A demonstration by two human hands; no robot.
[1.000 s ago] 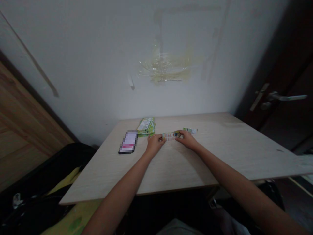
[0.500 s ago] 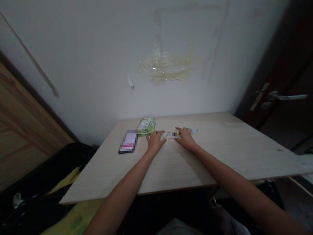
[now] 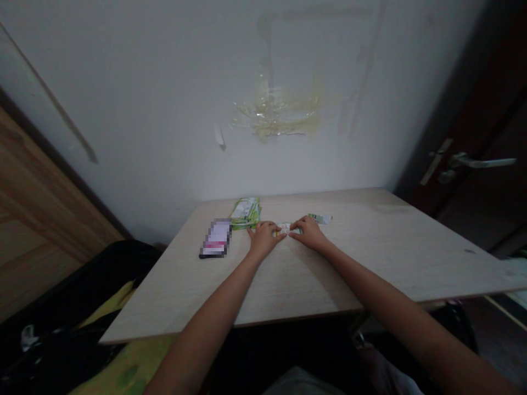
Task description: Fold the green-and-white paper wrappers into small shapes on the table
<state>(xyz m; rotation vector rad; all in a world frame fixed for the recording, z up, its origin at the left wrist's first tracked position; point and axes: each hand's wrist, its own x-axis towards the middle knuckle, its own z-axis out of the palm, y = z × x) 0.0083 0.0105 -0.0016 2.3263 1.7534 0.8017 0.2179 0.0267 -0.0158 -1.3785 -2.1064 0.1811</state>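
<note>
A small printed packet (image 3: 284,227), white with coloured print, lies on the table between my hands, its ends covered by my fingers. My left hand (image 3: 263,237) pinches its left side with thumb and fingers. On the right side, my right hand (image 3: 309,232) grips it the same way, fingers curled over the top. The two thumbs are close together near the packet's middle. Just behind my right hand rests a narrow green and white strip of packet (image 3: 323,219). A stack of green and white packets (image 3: 246,213) sits behind my left hand.
A phone (image 3: 216,238) with a lit, blurred screen lies left of my left hand. The pale wooden table (image 3: 395,247) meets the wall (image 3: 164,99) at the back. A dark door with a metal handle (image 3: 486,162) stands at the right.
My right hand has moved left along the packet, closer to my left hand, and covers more of it. Its forefinger has curled in. The stack and phone stay put.
</note>
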